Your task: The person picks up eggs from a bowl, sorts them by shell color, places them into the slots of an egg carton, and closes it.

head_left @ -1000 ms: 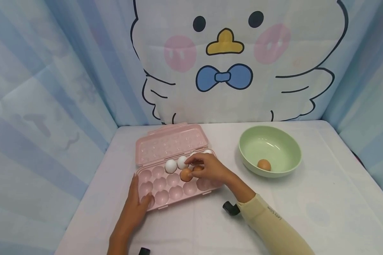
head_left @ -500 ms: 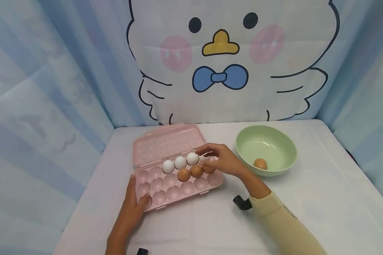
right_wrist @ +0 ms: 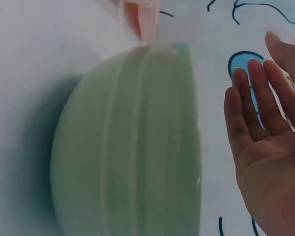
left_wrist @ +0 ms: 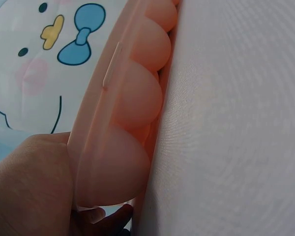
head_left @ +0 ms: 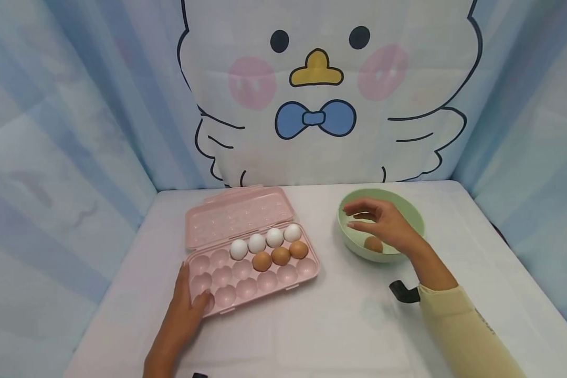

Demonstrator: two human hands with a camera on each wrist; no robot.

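Note:
A pink egg box [head_left: 247, 287] lies open on the table, its lid [head_left: 238, 216] folded back. Several white eggs [head_left: 257, 243] fill part of the rear row, and three brown eggs [head_left: 281, 256] sit in the row before it. My left hand [head_left: 184, 307] grips the box's left end, thumb over the front corner; the left wrist view shows fingertips [left_wrist: 119, 219] around that end. Above a light green bowl [head_left: 411, 214], my right hand [head_left: 389, 224] hovers with fingers spread and nothing held. One brown egg [head_left: 373, 244] lies in the bowl, partly hidden by the hand.
A white cloth [head_left: 340, 325] covers the table. Behind it hangs a curtain [head_left: 307, 152] printed with a cartoon bird. A black device [head_left: 403, 292] sits at the right wrist.
My right hand has let go of a brown egg in the box and moved right, over the bowl. My left hand stays on the box. The head view has shifted slightly.

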